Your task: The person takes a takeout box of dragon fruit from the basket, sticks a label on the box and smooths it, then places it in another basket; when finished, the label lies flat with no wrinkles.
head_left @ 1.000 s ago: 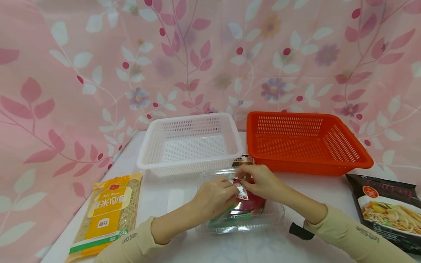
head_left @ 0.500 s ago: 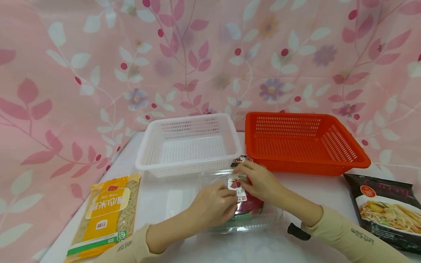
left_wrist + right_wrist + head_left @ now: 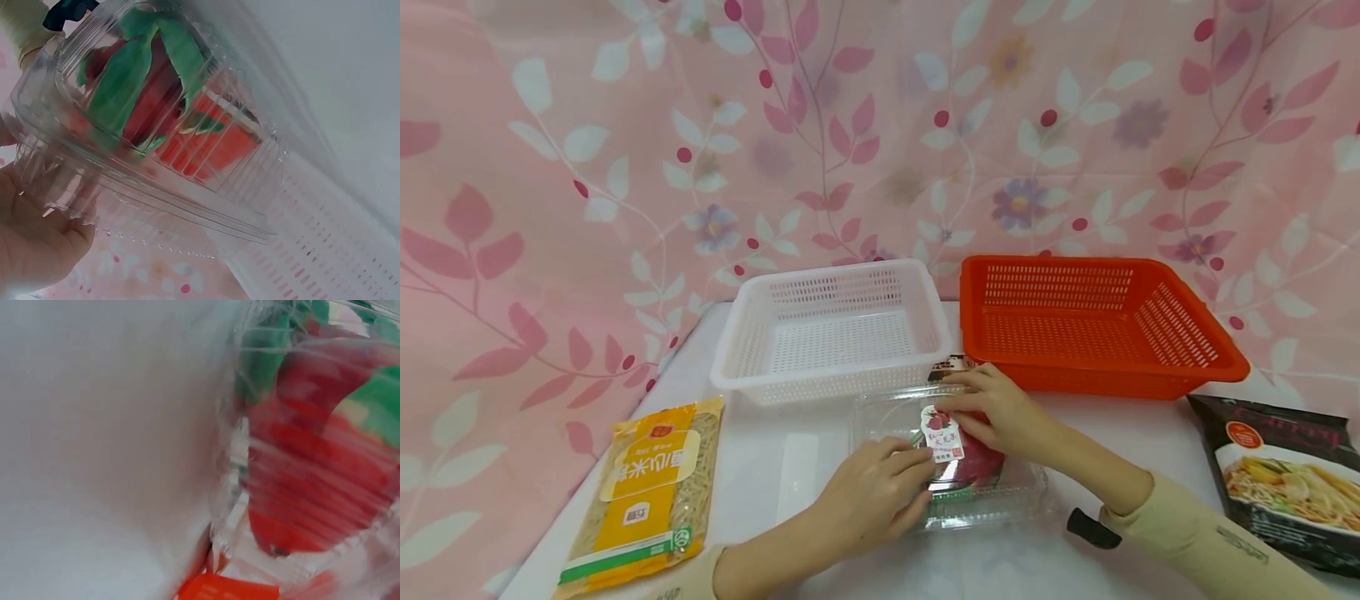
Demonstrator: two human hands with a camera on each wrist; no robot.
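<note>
A clear plastic clamshell box [image 3: 970, 518] lies at the middle front of the table. Inside it is a red dragon fruit [image 3: 983, 463] with green scales, also seen through the plastic in the left wrist view [image 3: 165, 84] and right wrist view [image 3: 312, 494]. On the lid lies a white sticker label [image 3: 945, 442] with red fruit printed on it. My right hand [image 3: 1003, 412] rests over the lid's right side, fingertips at the label's edge. My left hand [image 3: 876, 493] lies on the box's left front, loosely bent fingers near the label's lower left corner.
Behind the box stand a white basket [image 3: 842, 387] and an orange-red basket [image 3: 1075, 379]. A yellow noodle bag [image 3: 643, 492] lies left, a black noodle bag [image 3: 1285, 475] right. A pale strip [image 3: 799, 467] sits left of the box. A dark package [image 3: 951, 364] shows behind it.
The label, pinched between both hands a second ago, now lies flat on the lid. My left hand has drawn back left and toward me; the right fingers have loosened and spread over the lid.
</note>
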